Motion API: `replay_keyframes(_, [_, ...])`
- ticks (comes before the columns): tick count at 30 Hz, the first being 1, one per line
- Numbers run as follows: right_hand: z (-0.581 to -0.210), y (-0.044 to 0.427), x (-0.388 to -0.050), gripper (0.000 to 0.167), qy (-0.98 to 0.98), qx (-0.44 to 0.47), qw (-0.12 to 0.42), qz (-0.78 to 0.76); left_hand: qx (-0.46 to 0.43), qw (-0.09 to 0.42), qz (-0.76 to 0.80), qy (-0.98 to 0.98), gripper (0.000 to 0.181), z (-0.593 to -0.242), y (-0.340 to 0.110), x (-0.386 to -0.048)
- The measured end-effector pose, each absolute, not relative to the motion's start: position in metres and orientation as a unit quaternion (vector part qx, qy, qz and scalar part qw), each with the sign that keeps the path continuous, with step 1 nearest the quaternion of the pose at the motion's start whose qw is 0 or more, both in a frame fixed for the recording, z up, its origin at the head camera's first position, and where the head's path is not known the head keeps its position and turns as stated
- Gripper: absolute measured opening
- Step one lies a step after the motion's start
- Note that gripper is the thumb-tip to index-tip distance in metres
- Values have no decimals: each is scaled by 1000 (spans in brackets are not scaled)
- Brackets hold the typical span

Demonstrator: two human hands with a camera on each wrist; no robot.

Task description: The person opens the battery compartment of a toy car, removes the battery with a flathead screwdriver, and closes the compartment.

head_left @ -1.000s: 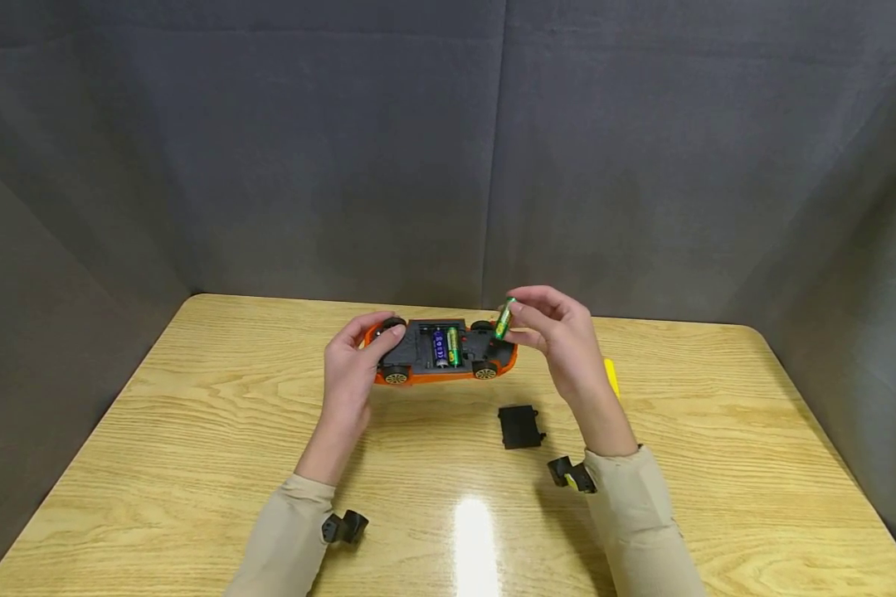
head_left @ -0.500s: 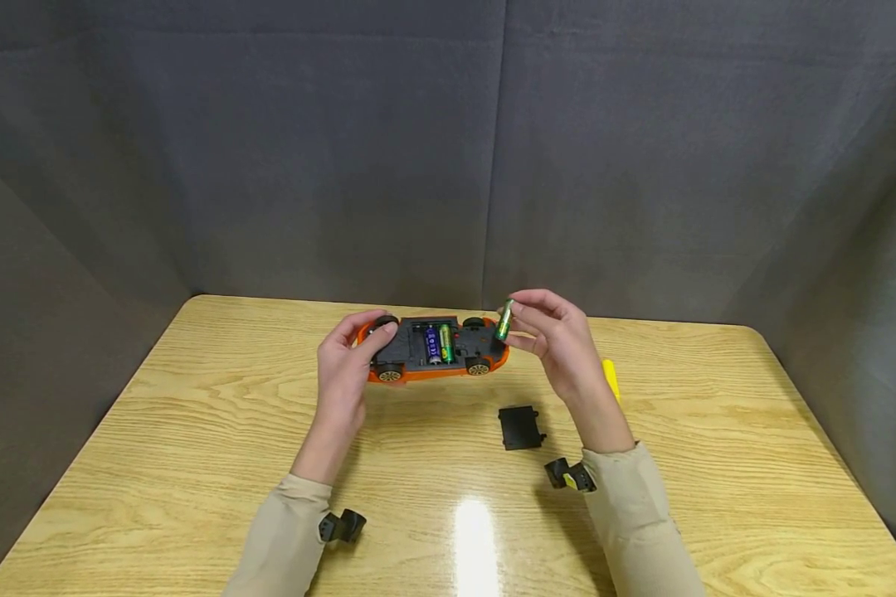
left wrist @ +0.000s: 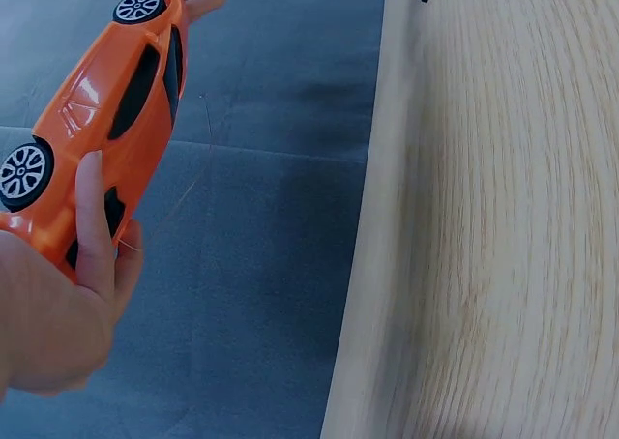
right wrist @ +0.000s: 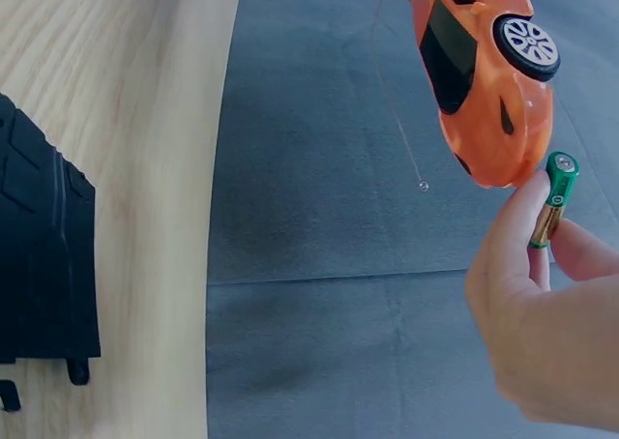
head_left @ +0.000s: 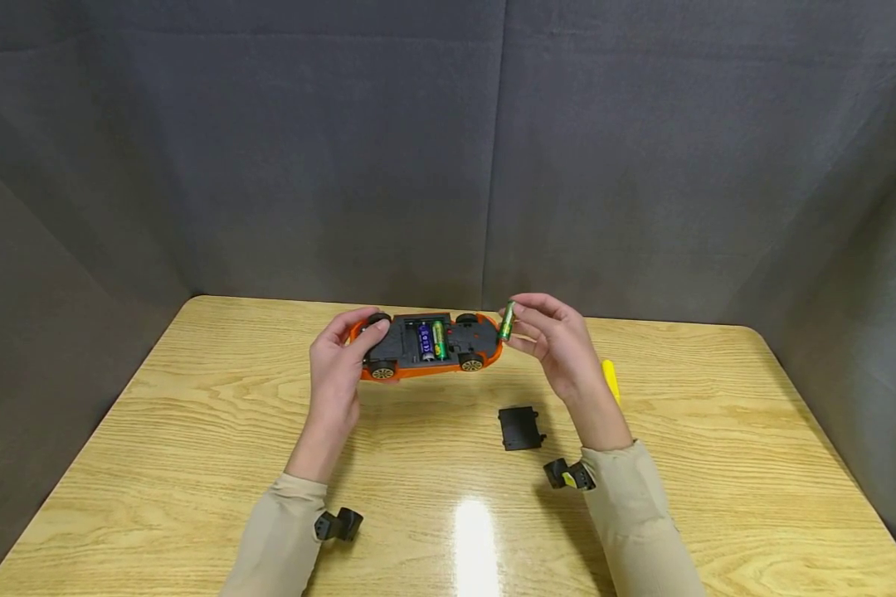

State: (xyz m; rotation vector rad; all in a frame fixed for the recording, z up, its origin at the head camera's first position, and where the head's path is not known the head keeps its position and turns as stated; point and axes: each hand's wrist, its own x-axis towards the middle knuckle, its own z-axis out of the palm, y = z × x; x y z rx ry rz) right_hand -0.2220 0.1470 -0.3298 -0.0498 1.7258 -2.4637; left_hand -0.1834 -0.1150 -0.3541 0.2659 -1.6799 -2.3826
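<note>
Nearest you, short of your right hand and just inside its wrist, a black cover lies on the wooden table. A yellow object shows at that wrist's outer side, partly hidden.

Farther out, your left hand grips one end of the orange toy car, thumb over the upturned underside; the car is off the table, its long axis running from that hand toward your right. Its uncovered bay sits between your hands, with a purple battery and, on your right hand's side, a green battery.

Your right hand pinches a loose battery just beside the car's free end; whether they touch, I can't tell. From it the bay lies leftward, past the wheels, and its length runs roughly crosswise to the car, much like those inside.

Beyond both hands hangs grey cloth.
</note>
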Motion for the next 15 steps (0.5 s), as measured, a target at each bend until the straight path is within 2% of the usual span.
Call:
replay_keyframes(4, [-334,146,-225,15,553,0,74,-830,87,109,-811,-568,26,-355,-116,-184])
replay_keyframes(8, [-346,146,-227,20,523,29,106,-845,86,115,-813,-564,24,-355,-116,-184])
replay_keyframes(15, [-382,149,-223,12,563,24,250,-788,87,118,-815,-561,26,-356,-115,-184])
